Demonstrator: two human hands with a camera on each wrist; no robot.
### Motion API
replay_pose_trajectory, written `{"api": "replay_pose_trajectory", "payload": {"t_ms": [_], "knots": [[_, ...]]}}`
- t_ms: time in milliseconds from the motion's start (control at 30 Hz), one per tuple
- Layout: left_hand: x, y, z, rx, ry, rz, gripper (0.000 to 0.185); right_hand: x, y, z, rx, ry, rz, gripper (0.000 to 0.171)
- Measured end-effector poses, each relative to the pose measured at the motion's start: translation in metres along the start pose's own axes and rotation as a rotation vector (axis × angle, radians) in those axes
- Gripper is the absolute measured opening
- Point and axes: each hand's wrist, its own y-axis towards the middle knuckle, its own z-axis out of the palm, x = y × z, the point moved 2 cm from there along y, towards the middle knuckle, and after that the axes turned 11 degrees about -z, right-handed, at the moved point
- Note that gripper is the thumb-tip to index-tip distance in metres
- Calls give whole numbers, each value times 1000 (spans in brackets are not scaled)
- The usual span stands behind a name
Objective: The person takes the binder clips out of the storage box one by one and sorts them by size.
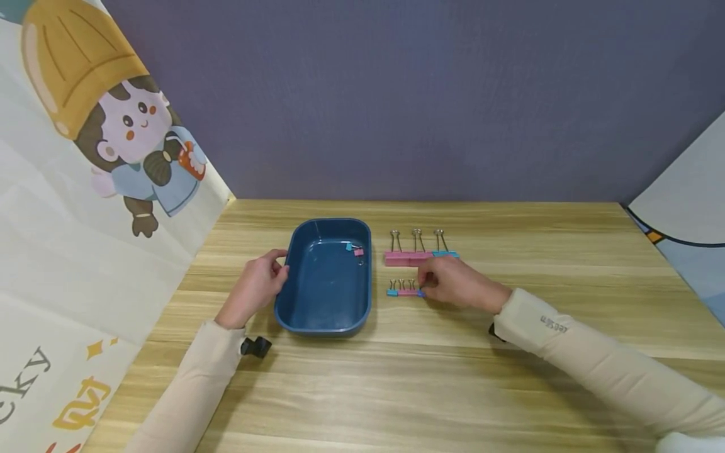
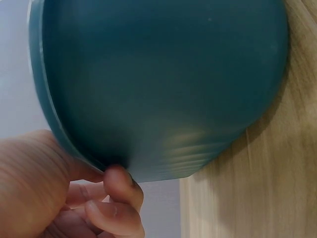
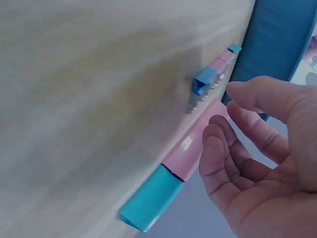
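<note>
My left hand (image 1: pixel 256 284) pinches the left rim of a dark blue plastic bin (image 1: pixel 323 296) between thumb and finger. Inside the bin lie a small teal binder clip (image 1: pixel 348 246) and a small pink binder clip (image 1: pixel 359 252). Right of it, small binder clips stand in a row: teal (image 1: pixel 392 292), pink (image 1: pixel 405 292) and, at the right end, blue (image 3: pixel 204 79). My right hand (image 1: pixel 453 282) is at that blue end, fingers loosely bent; in the right wrist view a gap separates thumb and forefinger, with no clip visible between them.
Behind the small row stand larger binder clips, pink (image 1: pixel 403 259) and teal (image 1: pixel 446 254), handles pointing away. All rest on a wood-grain table (image 1: pixel 362 402). A purple-grey panel (image 1: pixel 396 100) rises at the back, and a printed cloth (image 1: pixel 51 207) hangs at the left.
</note>
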Motion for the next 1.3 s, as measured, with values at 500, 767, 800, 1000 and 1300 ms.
{"api": "replay_pose_trajectory", "payload": {"t_ms": [500, 767, 800, 1000, 1300], "knots": [[2, 1, 1, 5, -7, -11, 35, 14, 30, -21, -55, -54, -47, 7], [1, 1, 1, 4, -10, -18, 35, 28, 51, -28, -108, -45, -86, 7], [1, 0, 1, 3, -10, -19, 35, 29, 53, -28, -118, -49, -98, 7], [-1, 0, 1, 3, -9, -16, 35, 36, 64, -27, -127, -41, -94, 11], [0, 0, 1, -1, -9, -12, 36, 48, 90, -27, -62, -33, -77, 17]]}}
